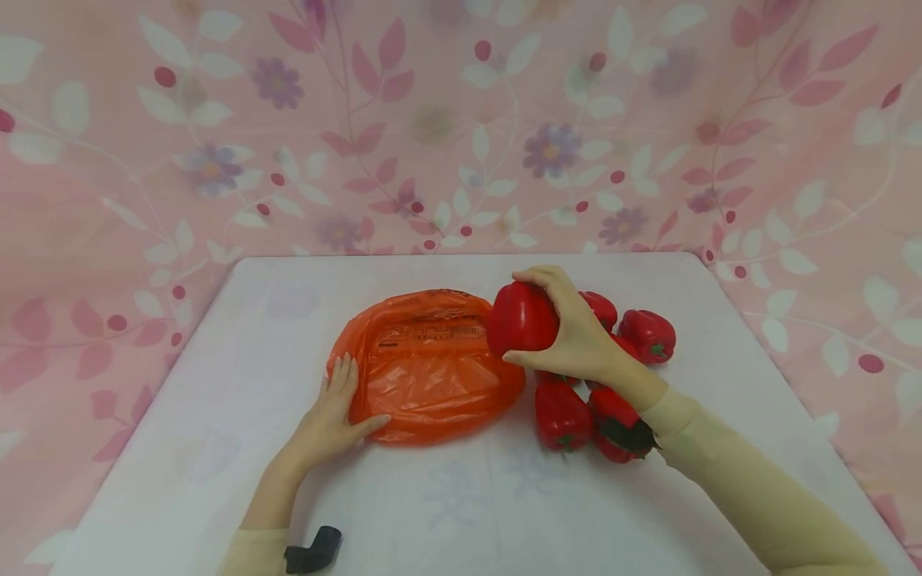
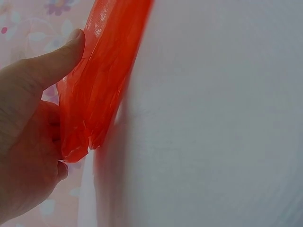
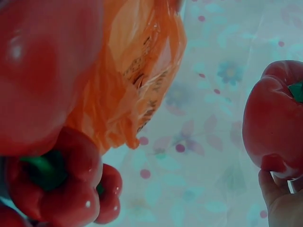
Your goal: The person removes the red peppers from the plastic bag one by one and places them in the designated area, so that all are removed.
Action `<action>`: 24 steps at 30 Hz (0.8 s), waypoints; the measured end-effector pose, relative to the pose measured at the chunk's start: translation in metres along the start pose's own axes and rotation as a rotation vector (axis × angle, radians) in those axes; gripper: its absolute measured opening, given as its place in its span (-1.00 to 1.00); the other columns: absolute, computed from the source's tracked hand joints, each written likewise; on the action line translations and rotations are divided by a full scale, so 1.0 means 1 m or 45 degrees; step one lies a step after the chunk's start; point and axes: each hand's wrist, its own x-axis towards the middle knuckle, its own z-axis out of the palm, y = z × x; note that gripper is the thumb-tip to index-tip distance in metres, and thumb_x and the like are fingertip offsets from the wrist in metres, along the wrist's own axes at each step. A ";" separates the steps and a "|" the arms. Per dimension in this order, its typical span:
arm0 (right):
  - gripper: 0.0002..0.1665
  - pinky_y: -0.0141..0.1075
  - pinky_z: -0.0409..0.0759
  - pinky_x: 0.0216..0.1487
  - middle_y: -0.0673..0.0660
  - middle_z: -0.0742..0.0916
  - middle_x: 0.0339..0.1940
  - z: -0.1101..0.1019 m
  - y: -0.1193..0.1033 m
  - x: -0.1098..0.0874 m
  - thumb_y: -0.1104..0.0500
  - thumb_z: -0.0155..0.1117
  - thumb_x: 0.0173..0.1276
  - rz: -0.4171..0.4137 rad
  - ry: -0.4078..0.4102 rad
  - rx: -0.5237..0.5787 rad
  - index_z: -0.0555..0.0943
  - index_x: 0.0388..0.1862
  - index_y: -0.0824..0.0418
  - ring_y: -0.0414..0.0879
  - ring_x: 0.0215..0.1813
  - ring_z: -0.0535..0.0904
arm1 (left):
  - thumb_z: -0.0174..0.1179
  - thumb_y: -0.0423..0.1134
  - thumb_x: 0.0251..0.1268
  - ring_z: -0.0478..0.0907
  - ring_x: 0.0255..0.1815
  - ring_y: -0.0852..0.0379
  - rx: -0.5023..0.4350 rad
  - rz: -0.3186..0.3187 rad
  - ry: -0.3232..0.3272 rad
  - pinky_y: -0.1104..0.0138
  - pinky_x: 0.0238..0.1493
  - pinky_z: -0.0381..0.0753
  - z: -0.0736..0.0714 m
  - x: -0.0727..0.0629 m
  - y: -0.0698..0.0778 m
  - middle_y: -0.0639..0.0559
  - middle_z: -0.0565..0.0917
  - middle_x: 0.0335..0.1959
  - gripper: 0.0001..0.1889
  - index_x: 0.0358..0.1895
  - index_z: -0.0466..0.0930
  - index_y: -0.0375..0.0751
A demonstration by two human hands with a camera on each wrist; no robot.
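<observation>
A red bell pepper (image 1: 522, 316) is gripped in my right hand (image 1: 576, 336), thumb on its near side and fingers over the far side. In the right wrist view that pepper (image 3: 270, 123) shows a green stem, with fingertips (image 3: 272, 189) at one end. It overlaps the right rim of an orange plastic bag (image 1: 432, 384), whose mouth is spread wide. My left hand (image 1: 331, 412) rests on the bag's left rim, fingers straight and thumb apart toward the near side. The left wrist view shows the thumb (image 2: 66, 54) against the orange plastic (image 2: 102, 71).
Several more red peppers (image 1: 563, 416) lie grouped to the right of the bag, beneath and around my right forearm. One pepper (image 1: 647, 334) sits at that group's far right. A white cloth (image 1: 461, 512) covers the table, and a floral curtain (image 1: 446, 128) hangs behind it.
</observation>
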 end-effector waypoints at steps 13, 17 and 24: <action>0.04 0.04 0.59 0.03 0.21 0.40 0.26 -0.022 -0.019 -0.015 0.30 0.62 -0.11 0.114 0.004 -0.019 0.28 0.35 0.25 0.03 0.24 0.36 | 0.28 0.24 0.13 -0.39 0.51 -0.34 -0.002 -0.011 -0.011 -0.22 0.37 -0.09 0.001 0.001 0.000 -0.32 -0.31 0.54 0.17 0.51 -0.26 -0.41; 0.01 0.06 0.59 0.00 0.29 0.40 0.23 -0.028 -0.030 -0.018 0.38 0.59 -0.13 0.129 0.008 -0.027 0.27 0.32 0.36 0.10 0.22 0.35 | 0.27 0.24 0.13 -0.39 0.51 -0.34 0.002 -0.009 -0.009 -0.23 0.37 -0.08 0.001 0.001 0.000 -0.32 -0.30 0.54 0.17 0.50 -0.26 -0.42; 0.09 -0.23 0.58 0.04 0.11 0.41 0.27 -0.037 0.002 -0.032 0.27 0.66 -0.16 0.122 0.045 -0.136 0.28 0.36 0.21 -0.09 0.26 0.32 | 0.28 0.23 0.13 -0.41 0.52 -0.29 0.002 -0.003 -0.010 -0.21 0.39 -0.13 0.002 0.002 -0.001 -0.31 -0.30 0.54 0.17 0.50 -0.26 -0.42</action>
